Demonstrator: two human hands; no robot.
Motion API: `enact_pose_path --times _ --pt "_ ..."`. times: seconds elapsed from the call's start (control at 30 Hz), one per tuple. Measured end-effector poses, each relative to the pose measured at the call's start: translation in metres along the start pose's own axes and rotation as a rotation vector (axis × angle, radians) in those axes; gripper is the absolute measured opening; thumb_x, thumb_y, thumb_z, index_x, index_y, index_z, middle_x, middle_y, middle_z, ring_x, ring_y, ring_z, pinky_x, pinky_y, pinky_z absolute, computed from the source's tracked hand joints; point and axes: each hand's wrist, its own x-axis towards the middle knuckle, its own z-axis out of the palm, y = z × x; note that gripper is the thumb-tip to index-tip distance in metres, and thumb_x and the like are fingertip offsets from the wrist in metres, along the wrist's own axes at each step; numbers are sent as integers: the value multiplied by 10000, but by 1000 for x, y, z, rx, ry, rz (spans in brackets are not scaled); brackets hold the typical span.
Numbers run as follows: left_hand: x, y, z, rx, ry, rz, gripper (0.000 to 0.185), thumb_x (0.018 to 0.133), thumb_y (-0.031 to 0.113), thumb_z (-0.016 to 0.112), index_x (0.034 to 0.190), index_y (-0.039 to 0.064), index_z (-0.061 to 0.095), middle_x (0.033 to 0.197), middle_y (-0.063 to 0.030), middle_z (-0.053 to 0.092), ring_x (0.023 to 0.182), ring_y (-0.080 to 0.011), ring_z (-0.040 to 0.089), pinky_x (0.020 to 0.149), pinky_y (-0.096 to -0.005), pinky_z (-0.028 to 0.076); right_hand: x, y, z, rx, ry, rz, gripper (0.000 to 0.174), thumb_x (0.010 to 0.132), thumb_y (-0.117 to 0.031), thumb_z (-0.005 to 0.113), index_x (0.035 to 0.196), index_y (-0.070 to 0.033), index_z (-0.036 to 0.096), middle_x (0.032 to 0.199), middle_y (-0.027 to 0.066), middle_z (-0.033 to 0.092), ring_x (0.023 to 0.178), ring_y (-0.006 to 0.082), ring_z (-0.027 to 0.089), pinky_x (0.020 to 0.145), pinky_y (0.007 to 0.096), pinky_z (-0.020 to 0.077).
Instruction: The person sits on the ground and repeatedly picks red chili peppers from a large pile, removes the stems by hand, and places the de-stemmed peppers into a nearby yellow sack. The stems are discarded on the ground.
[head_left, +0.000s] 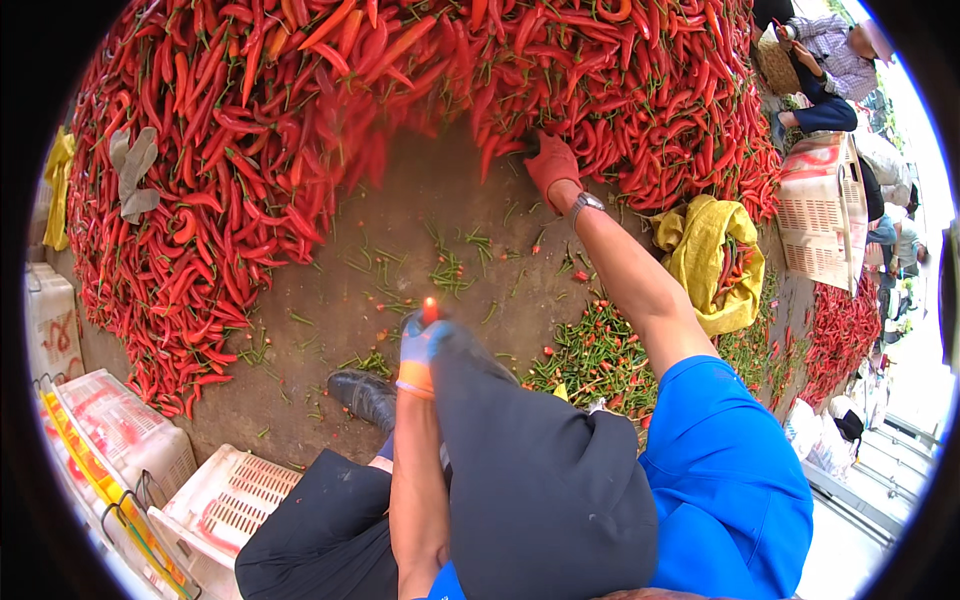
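Observation:
A great heap of red chili peppers (210, 180) curves round the far side of the brown ground. My right hand (553, 166), in a red glove with a watch at the wrist, reaches to the heap's edge; its fingertips are among the peppers, and whether they grip one cannot be told. Close to my knee is my left hand (421, 349), in a blue and orange glove, closed round a red chili pepper (430, 309) whose tip points up. Green stems and pepper bits (600, 360) lie piled beside my right leg, with more scattered on the ground.
A yellow sack (709, 262) holding peppers or scraps stands by my right forearm. A grey glove (135, 174) lies on the heap. Plastic crates (232, 499) stand at lower left, another crate (821, 202) at right. A seated person (829, 60) in a checked shirt works at upper right.

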Motion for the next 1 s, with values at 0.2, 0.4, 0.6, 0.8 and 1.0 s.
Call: enact_pose_path --times 0.2,0.4,0.6,0.8,1.0 --pt "41 10 29 -233 114 79 204 881 139 783 1051 113 674 737 31 613 573 -56 525 496 -253 378 -132 -46 22 234 -179 -574 377 801 -192 710 1137 -55 607 1135 208 593 1108 416 544 972 491 454" --pt "51 24 50 -270 195 109 147 928 220 745 960 100 666 670 11 606 509 -84 502 462 -273 372 -201 -70 45 502 -424 -214 484 913 -242 653 1327 -16 548 1373 241 555 1286 402 513 1088 464 415" --pt "43 7 30 -563 182 57 257 962 390 694 888 156 619 703 33 550 538 -117 473 532 -310 358 -194 -59 47 509 -112 -172 436 915 -213 649 1299 -18 586 1268 214 634 1176 378 605 995 449 482" --pt "49 6 24 -658 210 108 240 936 351 745 957 140 633 742 26 572 590 -111 500 566 -295 416 -198 -76 32 996 -464 -18 236 996 -225 611 1121 -27 631 908 13 660 772 86 573 679 263 466" --pt "46 8 23 -413 286 131 194 911 258 776 999 110 688 760 19 612 625 -86 522 558 -273 423 -206 -92 27 1156 -639 140 293 1007 -335 622 982 -43 610 767 -13 566 672 81 492 605 260 417"
